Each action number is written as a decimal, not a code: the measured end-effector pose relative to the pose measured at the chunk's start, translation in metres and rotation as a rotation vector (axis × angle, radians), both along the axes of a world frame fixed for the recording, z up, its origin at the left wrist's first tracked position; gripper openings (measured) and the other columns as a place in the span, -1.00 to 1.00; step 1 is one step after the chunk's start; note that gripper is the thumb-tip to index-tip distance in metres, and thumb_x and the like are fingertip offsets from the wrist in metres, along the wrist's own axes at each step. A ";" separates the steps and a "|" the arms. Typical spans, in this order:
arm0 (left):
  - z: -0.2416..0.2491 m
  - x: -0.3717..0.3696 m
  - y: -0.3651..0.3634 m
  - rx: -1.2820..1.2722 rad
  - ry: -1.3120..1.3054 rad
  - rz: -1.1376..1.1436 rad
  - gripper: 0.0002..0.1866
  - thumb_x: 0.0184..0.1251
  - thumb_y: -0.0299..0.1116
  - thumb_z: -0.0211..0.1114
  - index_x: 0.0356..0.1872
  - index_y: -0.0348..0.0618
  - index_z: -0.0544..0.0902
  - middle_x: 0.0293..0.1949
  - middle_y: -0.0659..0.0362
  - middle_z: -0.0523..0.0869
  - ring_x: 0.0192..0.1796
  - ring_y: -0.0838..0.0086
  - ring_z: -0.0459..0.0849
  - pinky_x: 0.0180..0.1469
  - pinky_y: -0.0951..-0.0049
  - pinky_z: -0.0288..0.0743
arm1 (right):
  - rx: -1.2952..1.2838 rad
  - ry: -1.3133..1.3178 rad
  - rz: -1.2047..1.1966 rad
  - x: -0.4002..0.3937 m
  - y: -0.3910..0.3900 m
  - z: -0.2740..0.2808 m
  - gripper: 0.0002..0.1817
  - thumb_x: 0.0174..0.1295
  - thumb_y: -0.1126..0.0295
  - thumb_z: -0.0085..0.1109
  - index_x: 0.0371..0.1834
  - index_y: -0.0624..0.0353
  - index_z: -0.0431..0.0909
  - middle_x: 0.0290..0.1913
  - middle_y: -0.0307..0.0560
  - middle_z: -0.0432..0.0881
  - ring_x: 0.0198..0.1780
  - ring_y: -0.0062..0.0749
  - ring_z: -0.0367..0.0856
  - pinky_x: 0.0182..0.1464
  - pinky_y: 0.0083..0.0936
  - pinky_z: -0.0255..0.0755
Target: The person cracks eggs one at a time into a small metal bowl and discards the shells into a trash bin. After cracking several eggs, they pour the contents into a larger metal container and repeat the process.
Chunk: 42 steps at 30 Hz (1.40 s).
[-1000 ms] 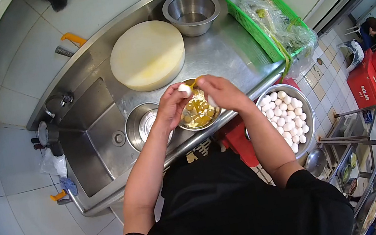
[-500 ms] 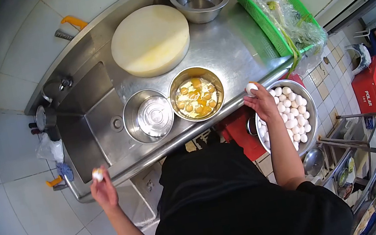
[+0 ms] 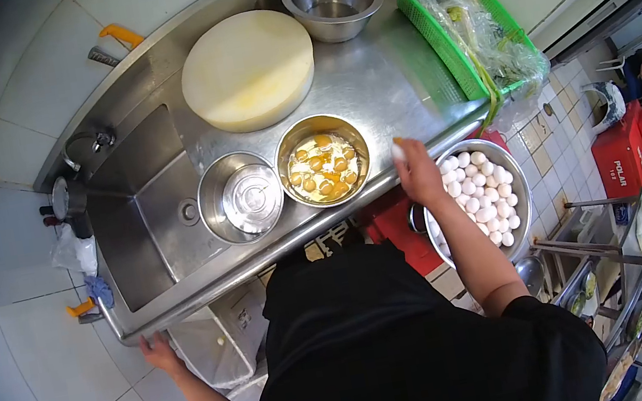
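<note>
Egg basin (image 3: 513, 168), packed full, sits low off the steel counter's (image 3: 370, 90) front edge. Yolk bowl (image 3: 324, 168) is right at that edge. Right hand (image 3: 418, 171) pinches an egg (image 3: 397, 151) between them; left hand (image 3: 158, 353) hangs open by the bin bag (image 3: 210, 346).

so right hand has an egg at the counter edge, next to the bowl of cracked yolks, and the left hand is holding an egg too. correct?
Not quite. The right hand does hold an egg at the counter edge, beside the bowl of cracked yolks. But the left hand holds no egg: the head view shows it lowered with open fingers beside the white bin below the sink.
</note>
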<state>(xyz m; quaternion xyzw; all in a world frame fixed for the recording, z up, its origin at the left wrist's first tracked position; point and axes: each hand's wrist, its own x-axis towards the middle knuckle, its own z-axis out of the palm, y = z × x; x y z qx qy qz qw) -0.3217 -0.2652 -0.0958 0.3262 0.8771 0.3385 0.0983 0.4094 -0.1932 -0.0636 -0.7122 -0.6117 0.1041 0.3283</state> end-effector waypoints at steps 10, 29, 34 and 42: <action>0.147 0.296 0.159 0.313 -0.269 -0.812 -0.64 0.32 -0.49 0.32 0.14 -0.23 0.59 0.06 0.12 0.69 0.04 0.46 0.66 0.14 0.46 0.53 | -0.137 1.031 -0.148 -0.037 0.033 0.044 -0.68 0.51 0.20 -0.04 0.14 0.16 0.48 -0.25 -0.23 0.59 -0.47 -0.73 0.42 -0.41 -0.70 0.39; 0.118 0.473 0.208 -0.113 -0.782 -1.484 -0.59 0.16 -0.58 0.34 0.09 -0.31 0.63 -0.13 0.16 0.72 -0.12 0.57 0.66 -0.01 0.54 0.54 | -0.146 0.894 0.345 -0.097 0.060 0.065 -0.64 0.57 0.27 -0.37 -0.03 0.29 0.41 -0.16 0.02 0.49 -0.11 -0.24 0.48 0.06 -0.35 0.38; 0.105 0.470 0.212 -0.102 -0.871 -1.412 -0.62 0.18 -0.63 0.31 0.07 -0.34 0.61 -0.11 0.16 0.71 -0.10 0.56 0.65 0.01 0.55 0.52 | -0.138 0.655 0.417 -0.096 0.072 0.057 -0.62 0.58 0.18 -0.35 0.04 0.26 0.38 -0.11 0.17 0.52 -0.03 -0.05 0.56 0.08 -0.25 0.38; 0.099 0.472 0.219 -0.054 -0.738 -1.374 -0.62 0.21 -0.58 0.36 0.09 -0.34 0.60 -0.03 0.08 0.68 0.01 0.45 0.66 0.10 0.47 0.53 | -0.232 0.370 0.327 -0.096 0.065 0.074 -0.64 0.50 0.22 -0.18 0.15 0.29 0.29 -0.09 0.29 0.47 -0.04 0.26 0.52 0.06 -0.01 0.37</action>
